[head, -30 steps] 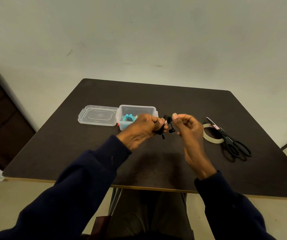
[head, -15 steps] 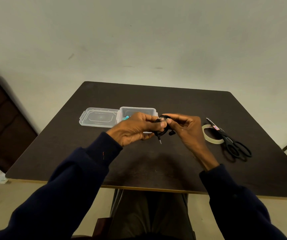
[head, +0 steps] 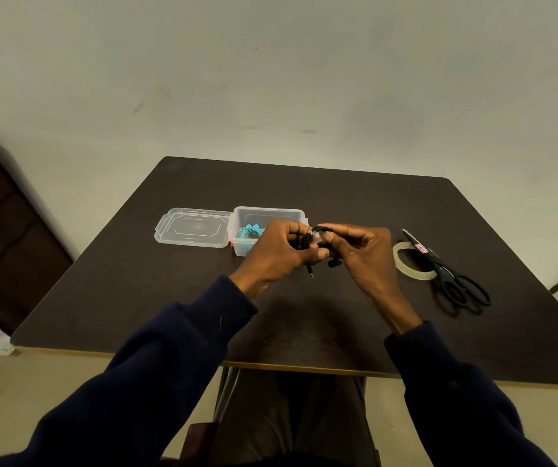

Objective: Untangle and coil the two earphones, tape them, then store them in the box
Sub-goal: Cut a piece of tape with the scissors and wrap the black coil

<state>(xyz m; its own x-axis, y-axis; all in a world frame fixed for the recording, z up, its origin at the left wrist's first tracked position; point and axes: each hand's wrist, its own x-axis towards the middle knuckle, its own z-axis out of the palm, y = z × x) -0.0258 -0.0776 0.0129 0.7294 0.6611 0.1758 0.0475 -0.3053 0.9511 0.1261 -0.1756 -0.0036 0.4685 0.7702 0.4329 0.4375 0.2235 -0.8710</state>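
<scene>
Both hands meet above the middle of the dark worktop, holding a coiled black earphone between them. The left hand has its fingers curled closed around the bundle, thumb pressed against its near side. The right hand pinches the coil from the other side, thumb and forefinger closed on a small glossy piece that looks like clear tape (it is too small and blurred to be sure). An earbud and the metal jack plug hang loose just below the hands, above the worktop.

Behind the left hand stands the clear plastic box, open, with a coiled turquoise earphone lying inside it at its left end. The box's lid lies flat on the worktop just to the left, touching the box along one edge.

To the right of the right hand, a roll of clear tape lies flat. Black scissors rest across the roll's far rim, blades closed and pointing away, handles nearer the person. Dark blue sleeves cover both forearms.
</scene>
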